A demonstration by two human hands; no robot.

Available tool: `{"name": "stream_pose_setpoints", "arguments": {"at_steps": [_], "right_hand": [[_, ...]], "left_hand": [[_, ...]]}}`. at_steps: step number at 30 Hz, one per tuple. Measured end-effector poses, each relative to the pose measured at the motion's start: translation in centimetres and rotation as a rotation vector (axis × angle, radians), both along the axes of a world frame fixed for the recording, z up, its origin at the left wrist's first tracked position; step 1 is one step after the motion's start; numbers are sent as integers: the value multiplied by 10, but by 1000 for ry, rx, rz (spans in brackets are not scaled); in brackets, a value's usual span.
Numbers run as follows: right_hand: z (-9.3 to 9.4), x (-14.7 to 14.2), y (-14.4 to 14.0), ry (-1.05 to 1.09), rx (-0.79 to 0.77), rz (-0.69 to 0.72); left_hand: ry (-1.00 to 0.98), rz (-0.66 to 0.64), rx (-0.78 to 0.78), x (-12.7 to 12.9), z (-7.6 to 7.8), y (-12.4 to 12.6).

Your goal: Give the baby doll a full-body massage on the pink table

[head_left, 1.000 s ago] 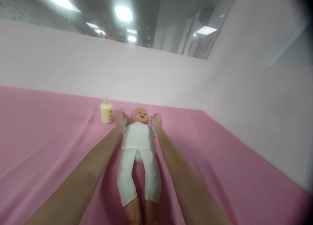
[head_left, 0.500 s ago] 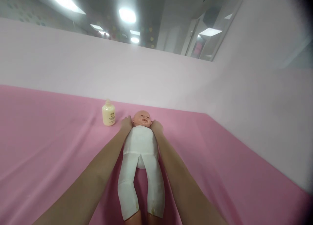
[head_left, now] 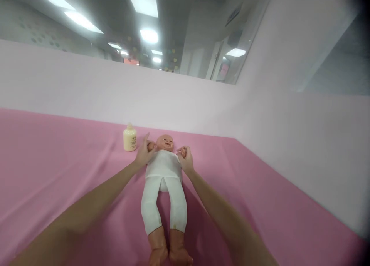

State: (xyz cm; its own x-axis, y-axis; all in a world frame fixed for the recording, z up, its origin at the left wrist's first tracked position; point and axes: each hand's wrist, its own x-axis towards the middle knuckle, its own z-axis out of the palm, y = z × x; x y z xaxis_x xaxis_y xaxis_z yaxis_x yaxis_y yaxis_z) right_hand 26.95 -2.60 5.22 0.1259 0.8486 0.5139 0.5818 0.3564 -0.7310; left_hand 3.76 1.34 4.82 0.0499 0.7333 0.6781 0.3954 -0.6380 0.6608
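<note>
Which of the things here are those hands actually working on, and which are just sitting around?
In use:
- baby doll, lying on its back in white clothes
- left hand, holding the doll's arm by the shoulder
- right hand, fingers at the doll's other arm

Lying about:
- cream bottle, standing upright beside the doll's head, untouched
- pink cloth underneath everything

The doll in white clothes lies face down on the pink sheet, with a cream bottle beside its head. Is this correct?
Not quite: the head view shows the doll lying face up. The rest holds: white clothes, pink sheet, cream bottle beside its head.
</note>
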Motion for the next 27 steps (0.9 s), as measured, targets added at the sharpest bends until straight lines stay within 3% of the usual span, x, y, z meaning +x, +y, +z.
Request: {"name": "stream_pose_setpoints", "arguments": {"at_steps": [2, 5, 9, 12, 22, 27], "right_hand": [[-5, 12, -22, 11, 27, 191], [-16, 32, -49, -273, 32, 378], [-30, 48, -66, -630, 50, 477], [-35, 50, -66, -700, 35, 485], [-33, 47, -62, -684, 5, 488], [-17, 43, -56, -493, -112, 399]], "left_hand": [[83, -68, -24, -16, -2, -21], [340, -206, -10, -37, -15, -47], [631, -384, 205, -46, -46, -64], [695, -389, 249, -44, -61, -66], [698, -429, 152, -44, -56, -68], [691, -475, 113, -48, -44, -67]]}}
